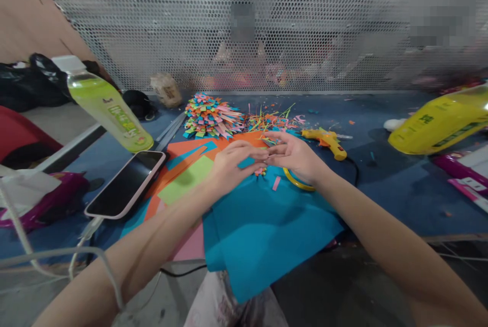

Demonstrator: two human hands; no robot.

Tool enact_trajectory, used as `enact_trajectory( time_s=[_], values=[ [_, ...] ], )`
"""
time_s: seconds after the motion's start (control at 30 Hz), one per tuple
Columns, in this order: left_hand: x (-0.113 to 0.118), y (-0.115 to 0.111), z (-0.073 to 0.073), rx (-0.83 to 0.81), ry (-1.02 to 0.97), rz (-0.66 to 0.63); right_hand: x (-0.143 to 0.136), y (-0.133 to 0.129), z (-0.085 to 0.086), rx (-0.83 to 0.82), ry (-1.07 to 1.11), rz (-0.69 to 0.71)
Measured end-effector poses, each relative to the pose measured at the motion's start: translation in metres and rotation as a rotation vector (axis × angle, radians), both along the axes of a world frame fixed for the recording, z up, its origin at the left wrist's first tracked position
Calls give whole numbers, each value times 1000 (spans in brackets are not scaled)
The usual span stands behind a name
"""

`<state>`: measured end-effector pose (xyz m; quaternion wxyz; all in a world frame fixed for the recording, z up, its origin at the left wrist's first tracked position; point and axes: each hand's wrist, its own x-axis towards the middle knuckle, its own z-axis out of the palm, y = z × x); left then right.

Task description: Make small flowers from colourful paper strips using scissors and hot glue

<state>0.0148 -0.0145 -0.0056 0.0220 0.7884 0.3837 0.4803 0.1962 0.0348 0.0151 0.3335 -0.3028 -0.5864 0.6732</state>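
My left hand (237, 164) and my right hand (293, 156) meet at the fingertips over the coloured paper. The fingers of both are bent and pressed together; whatever is between them is too small or hidden to make out. Just beneath them shows a small bit of multicoloured fringed paper (261, 171). A pink paper strip (276, 183) lies on the blue paper sheet (263, 230). A yellow ring-shaped handle (299, 183), perhaps of scissors, sits partly under my right hand. Behind the hands stands a cone-shaped bundle of curled paper strips (209, 116).
Thin paper scraps (272, 119) are heaped behind my hands. A yellow glue gun (327, 141) with a black cord lies to the right. At left are a phone (125, 184) and a green drink bottle (110, 108); a yellow bottle (438, 121) leans at right. A perforated metal panel (183, 27) borders the back.
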Motion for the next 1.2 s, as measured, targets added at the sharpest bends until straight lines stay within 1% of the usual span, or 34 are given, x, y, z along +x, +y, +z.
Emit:
enact_trajectory(
  time_s=[0.1, 0.27, 0.3, 0.37, 0.43, 0.57, 0.6, 0.63, 0.7, 0.77, 0.83, 0.93, 1.03, 1.13, 1.2],
  values=[
    [-1, -2, 2, 8, -9, 16, -1, -1, 0, -22, 17, 4],
    [-6, -2, 9, 106, 22, 63, -1, -6, 11, -204, 191, 37],
    [-6, -3, 10, 119, 13, 71, -1, -6, 13, -200, 196, 42],
    [-5, -4, 12, 138, -22, 101, 1, -6, 15, -136, 176, 31],
    [-3, -6, 12, 144, -79, 126, 3, -6, 13, -67, 125, 30],
    [-1, -7, 12, 69, -251, 134, 3, -4, 3, -22, -14, 144],
    [-1, -7, 11, 36, -305, 131, 3, -3, 1, -14, -18, 140],
    [-1, -6, 11, 7, -353, 121, 2, -1, 0, -10, -2, 107],
    [-1, -6, 10, -22, -406, 95, 1, 3, 0, -40, 69, -34],
    [0, -6, 10, -21, -388, 92, 2, 7, 3, -116, 128, -165],
    [0, -6, 11, -28, -333, 125, 2, 8, 8, -194, 163, -211],
    [0, -7, 10, -61, -247, 152, 3, 4, 12, -271, 207, -131],
    [-1, -6, 7, -59, -179, 86, 2, -1, 14, -299, 248, -54],
    [-4, -4, 3, -52, -92, 5, 2, -2, 14, -324, 248, -55],
    [-6, -3, 1, -48, -33, -19, 1, -2, 14, -348, 231, -54]
  ],
)
